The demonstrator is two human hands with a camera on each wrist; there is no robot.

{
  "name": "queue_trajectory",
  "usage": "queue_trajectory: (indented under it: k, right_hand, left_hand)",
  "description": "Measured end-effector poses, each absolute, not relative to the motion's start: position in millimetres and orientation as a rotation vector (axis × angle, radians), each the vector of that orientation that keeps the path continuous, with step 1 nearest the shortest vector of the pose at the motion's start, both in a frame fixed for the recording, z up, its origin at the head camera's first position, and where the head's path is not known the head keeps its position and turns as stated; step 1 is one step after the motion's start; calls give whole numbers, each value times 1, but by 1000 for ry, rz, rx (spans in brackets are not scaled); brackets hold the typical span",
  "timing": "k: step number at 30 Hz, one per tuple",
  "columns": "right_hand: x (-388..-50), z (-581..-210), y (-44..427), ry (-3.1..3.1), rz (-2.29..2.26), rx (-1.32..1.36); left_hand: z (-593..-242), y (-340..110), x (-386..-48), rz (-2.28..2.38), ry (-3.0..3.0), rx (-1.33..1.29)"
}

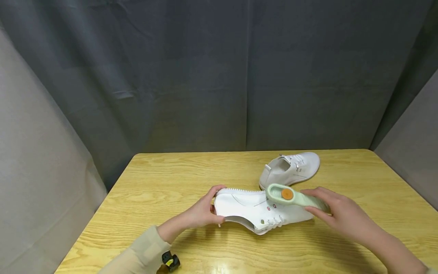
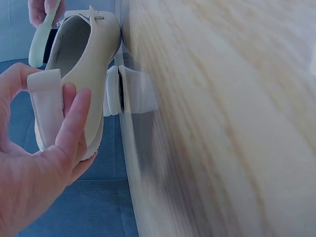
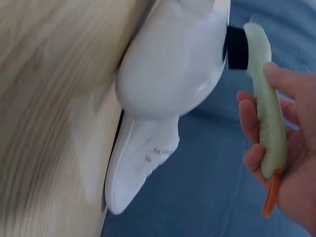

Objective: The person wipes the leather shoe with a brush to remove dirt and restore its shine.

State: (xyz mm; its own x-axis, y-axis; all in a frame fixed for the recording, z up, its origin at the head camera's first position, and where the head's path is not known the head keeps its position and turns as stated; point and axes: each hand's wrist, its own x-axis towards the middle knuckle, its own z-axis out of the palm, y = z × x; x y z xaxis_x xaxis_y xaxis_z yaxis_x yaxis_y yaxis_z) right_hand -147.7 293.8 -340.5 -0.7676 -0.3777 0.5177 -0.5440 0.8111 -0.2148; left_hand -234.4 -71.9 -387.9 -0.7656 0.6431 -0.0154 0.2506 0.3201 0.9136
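A white lace-up shoe point(image 1: 239, 205) lies on its side on the wooden table, heel to the left. My left hand point(image 1: 205, 211) grips its heel, thumb by the opening and fingers round the back, as the left wrist view shows with the hand point(image 2: 44, 153) at the heel tab. Over the shoe's upper side is a pale green brush point(image 1: 301, 199) with an orange button. My right hand point(image 1: 342, 217) holds its handle. In the right wrist view the brush point(image 3: 266, 113) has dark bristles point(image 3: 238, 48) against the shoe's side, and an orange loop hangs from the handle end.
A second white shoe point(image 1: 291, 167) stands upright behind the first, toe to the right. Near the left sleeve lies a small black object with a yellow mark point(image 1: 170, 262). Dark grey curtain point(image 1: 191, 83) hangs behind the wooden table point(image 1: 164, 175), with lighter cloth at both sides.
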Motion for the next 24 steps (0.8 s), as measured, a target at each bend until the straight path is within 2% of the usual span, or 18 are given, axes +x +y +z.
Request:
queue_trajectory:
  k: [6, 15, 24]
  right_hand:
    - [-147, -339, 306, -2517, 478, 572]
    - [-130, -347, 284, -2423, 527, 885]
    - [-128, -358, 280, -2464, 475, 865]
  left_hand:
    - [-389, -72, -235, 1433, 2214, 786]
    - [-391, -73, -235, 1421, 2224, 778]
    - [-390, -73, -234, 1435, 2196, 794]
